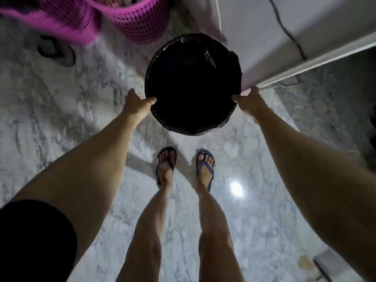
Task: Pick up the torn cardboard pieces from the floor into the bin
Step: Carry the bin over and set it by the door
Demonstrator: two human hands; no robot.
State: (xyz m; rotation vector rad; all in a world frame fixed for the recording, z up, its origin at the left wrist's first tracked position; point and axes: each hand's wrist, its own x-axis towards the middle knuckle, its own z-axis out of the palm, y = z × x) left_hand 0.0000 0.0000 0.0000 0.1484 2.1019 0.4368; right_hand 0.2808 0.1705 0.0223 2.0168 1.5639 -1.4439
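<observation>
A round bin (193,45) lined with a black plastic bag stands in front of me over the marble floor, its inside dark. My left hand (137,102) grips the bin's rim on its left side, thumb over the edge. On the right side my right hand (247,99) grips the rim the same way. Whether the bin is lifted or rests on the floor I cannot tell. No cardboard pieces show in the head view.
Two pink mesh baskets (140,19) stand behind the bin at the upper left. A dark slipper (56,50) lies left of them. A white appliance (295,33) with a black cable stands at the right. My feet (165,165) in flip-flops are just behind the bin.
</observation>
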